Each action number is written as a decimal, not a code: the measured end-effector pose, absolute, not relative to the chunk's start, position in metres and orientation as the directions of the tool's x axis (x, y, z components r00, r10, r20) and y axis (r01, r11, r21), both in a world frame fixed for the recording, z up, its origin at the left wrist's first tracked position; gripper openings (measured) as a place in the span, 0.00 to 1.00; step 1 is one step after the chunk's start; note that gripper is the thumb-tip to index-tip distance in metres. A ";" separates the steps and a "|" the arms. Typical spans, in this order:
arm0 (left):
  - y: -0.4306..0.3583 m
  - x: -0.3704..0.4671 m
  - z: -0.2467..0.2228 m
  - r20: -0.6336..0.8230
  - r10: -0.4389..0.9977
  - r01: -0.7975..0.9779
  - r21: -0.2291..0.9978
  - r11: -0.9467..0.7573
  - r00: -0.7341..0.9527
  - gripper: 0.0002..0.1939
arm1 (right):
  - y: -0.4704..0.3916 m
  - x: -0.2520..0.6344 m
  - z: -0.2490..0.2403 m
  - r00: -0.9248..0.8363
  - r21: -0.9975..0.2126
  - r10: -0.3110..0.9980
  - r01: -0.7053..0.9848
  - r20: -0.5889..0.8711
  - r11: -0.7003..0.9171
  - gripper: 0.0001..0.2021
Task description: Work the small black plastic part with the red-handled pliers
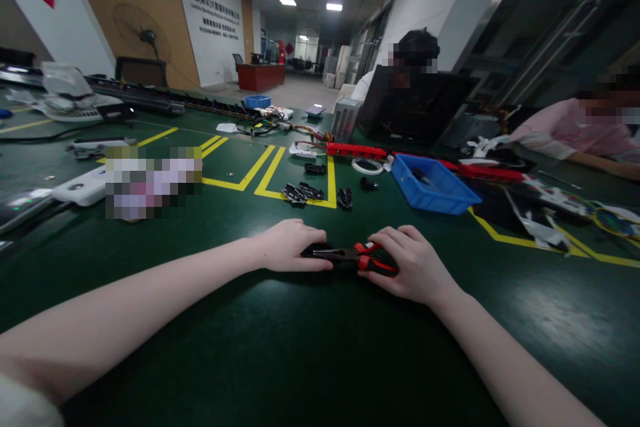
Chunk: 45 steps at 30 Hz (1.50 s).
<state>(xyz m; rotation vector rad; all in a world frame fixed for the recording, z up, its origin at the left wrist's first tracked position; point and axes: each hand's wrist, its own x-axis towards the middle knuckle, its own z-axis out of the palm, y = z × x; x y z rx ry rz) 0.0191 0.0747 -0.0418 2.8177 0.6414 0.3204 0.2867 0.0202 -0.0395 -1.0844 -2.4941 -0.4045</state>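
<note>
My right hand (413,263) is wrapped round the red-and-black handles of a pair of long-nose pliers (345,254). The pliers lie low over the green table, with their jaws pointing left toward my left hand (295,247). That hand is closed, thumb and fingers on either side of a small black part (309,251) at the plier tips. Most of this part is hidden by the fingers. Beyond the hands, several black plastic pieces (303,192) lie around the yellow tape outline, and another black piece (345,197) sits just right of it.
A blue bin (433,185) with a dark item inside stands to the right, near a white ring (367,167) and a red strip (356,150). A white power strip (83,185) lies on the left. Two people sit across the table, one behind a dark monitor (415,103).
</note>
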 end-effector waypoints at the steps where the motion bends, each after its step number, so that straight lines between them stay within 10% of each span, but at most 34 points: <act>1: 0.075 0.019 -0.041 0.157 0.448 0.396 0.278 -0.875 0.880 0.19 | 0.020 0.287 -0.039 -0.624 0.106 0.635 0.746 0.456 0.657 0.19; 45: 0.073 0.018 -0.039 0.176 0.446 0.385 0.297 -0.874 0.878 0.17 | 0.021 0.286 -0.041 -0.633 0.042 0.623 0.716 0.460 0.697 0.19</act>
